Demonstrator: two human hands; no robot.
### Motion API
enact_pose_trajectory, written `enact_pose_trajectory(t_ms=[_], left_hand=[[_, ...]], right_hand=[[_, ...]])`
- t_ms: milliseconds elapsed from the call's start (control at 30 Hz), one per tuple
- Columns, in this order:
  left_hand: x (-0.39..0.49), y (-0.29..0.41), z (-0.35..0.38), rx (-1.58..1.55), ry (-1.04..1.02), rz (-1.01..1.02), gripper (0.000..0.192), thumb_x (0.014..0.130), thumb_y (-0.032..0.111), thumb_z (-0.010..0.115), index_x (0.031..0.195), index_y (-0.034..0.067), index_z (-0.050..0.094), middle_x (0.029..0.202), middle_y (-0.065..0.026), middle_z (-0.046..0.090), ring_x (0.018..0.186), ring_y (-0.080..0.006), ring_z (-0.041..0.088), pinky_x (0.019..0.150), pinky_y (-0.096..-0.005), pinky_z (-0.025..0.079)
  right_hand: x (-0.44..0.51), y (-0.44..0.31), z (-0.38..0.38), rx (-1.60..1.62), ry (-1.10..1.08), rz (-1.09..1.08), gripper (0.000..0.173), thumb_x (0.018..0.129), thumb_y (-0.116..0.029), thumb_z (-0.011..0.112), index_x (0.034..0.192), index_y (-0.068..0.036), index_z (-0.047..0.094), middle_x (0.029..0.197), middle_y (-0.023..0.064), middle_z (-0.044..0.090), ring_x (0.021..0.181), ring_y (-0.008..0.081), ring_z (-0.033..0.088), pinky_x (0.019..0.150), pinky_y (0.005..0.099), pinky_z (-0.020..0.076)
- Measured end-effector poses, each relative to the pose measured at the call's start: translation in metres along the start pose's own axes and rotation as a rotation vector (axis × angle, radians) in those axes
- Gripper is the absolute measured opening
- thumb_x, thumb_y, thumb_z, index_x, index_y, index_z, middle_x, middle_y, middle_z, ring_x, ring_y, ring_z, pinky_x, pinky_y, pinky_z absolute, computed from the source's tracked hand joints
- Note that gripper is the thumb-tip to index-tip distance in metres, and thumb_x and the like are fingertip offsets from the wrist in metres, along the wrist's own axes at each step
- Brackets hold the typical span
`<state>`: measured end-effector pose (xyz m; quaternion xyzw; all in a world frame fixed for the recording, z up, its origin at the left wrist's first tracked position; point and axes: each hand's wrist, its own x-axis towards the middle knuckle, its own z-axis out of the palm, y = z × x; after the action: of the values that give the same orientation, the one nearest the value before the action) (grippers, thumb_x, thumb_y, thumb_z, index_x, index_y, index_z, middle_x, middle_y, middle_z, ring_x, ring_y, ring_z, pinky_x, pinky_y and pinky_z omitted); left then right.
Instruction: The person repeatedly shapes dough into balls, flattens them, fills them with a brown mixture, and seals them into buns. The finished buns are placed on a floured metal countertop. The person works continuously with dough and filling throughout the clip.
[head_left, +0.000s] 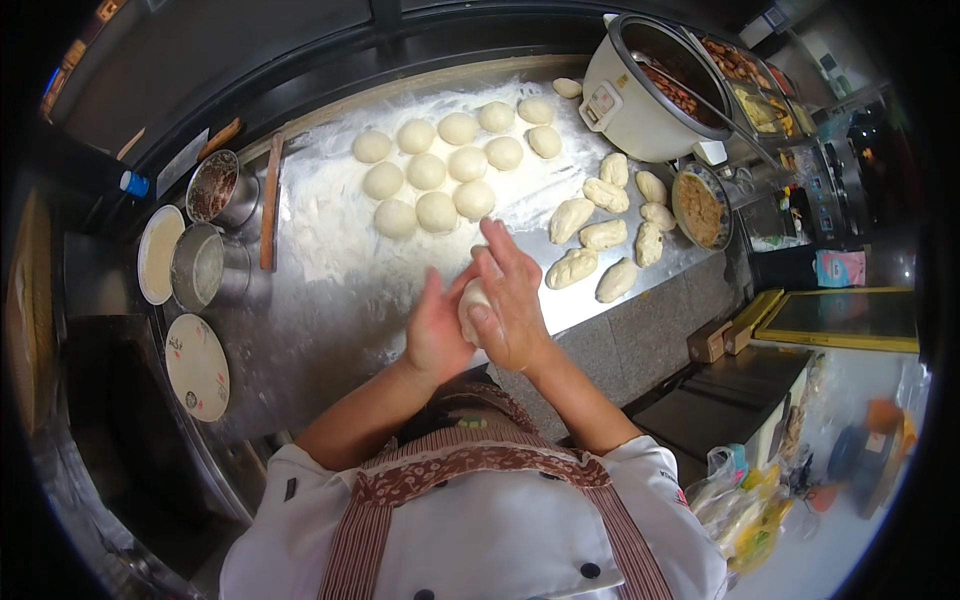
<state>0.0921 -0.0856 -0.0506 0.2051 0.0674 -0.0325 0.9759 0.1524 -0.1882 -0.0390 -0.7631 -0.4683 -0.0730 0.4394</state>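
Observation:
My left hand (441, 330) and my right hand (511, 300) are cupped together around a piece of dough (472, 307), above the near edge of a steel worktop (315, 337). Fingers cover part of that piece. Beyond them, several smooth round dough balls (426, 171) sit in rows on white flour (322, 210). To the right of my hands lie several rougher, oblong dough pieces (571, 219) on the bare metal.
At the left are a wooden rolling pin (271, 202), a metal bowl with dark residue (213, 189), another metal pot (198, 266) and an oval plate (197, 367). A large rice cooker (630, 97) and a bowl of brownish filling (699, 206) stand at the right.

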Motion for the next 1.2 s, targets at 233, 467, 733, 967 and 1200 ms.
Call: enact_pose_trajectory(t_ms=[233,467,733,967,1200], left_hand=[[0.028,0.004,-0.016,-0.218,-0.069,0.029,0.089,0.094,0.071,0.023,0.154,0.006,0.023,0.158,-0.0172,0.026,0.147,-0.0287,0.022,0.12,-0.0434,0.016],[0.034,-0.05,-0.037,0.076,0.225,0.05,0.077,0.099,0.061,0.026,0.153,0.006,0.023,0.157,-0.0164,0.027,0.146,-0.0282,0.022,0.12,-0.0414,0.015],[0.04,-0.045,-0.069,-0.011,0.4,0.037,0.079,0.099,0.06,0.032,0.152,0.001,0.024,0.156,-0.0158,0.029,0.146,-0.0265,0.024,0.12,-0.0399,0.011],[0.015,-0.053,-0.102,0.179,0.64,-0.014,0.069,0.103,0.051,0.032,0.151,0.001,0.028,0.154,-0.0157,0.034,0.141,-0.0279,0.032,0.117,-0.0407,0.02],[0.031,-0.062,-0.1,0.4,0.6,0.023,0.063,0.104,0.045,0.033,0.149,0.001,0.031,0.151,-0.0145,0.038,0.138,-0.0263,0.036,0.116,-0.0401,0.023]], right_hand=[[-0.007,0.003,-0.007,0.905,0.138,0.415,0.063,0.103,-0.044,0.034,0.15,-0.003,0.029,0.156,0.0168,0.029,0.143,0.0324,0.03,0.116,0.0402,0.0231],[-0.036,0.032,0.021,0.136,0.085,0.112,0.044,0.098,-0.026,0.05,0.133,0.001,0.05,0.128,0.0243,0.057,0.122,0.0371,0.053,0.104,0.0411,0.0388],[-0.004,0.172,0.037,0.946,0.374,1.107,0.033,0.098,-0.018,0.052,0.123,0.004,0.053,0.114,0.016,0.063,0.105,0.0261,0.062,0.086,0.0335,0.0498],[0.022,0.261,0.069,-0.534,-0.045,0.348,0.057,0.093,-0.033,0.058,0.134,0.004,0.046,0.149,0.0271,0.034,0.137,0.0396,0.035,0.106,0.0541,0.0291],[0.029,0.275,0.055,0.091,0.069,0.513,0.07,0.095,-0.037,0.054,0.15,-0.002,0.03,0.157,0.0217,0.023,0.146,0.0351,0.021,0.112,0.0535,0.0219]])
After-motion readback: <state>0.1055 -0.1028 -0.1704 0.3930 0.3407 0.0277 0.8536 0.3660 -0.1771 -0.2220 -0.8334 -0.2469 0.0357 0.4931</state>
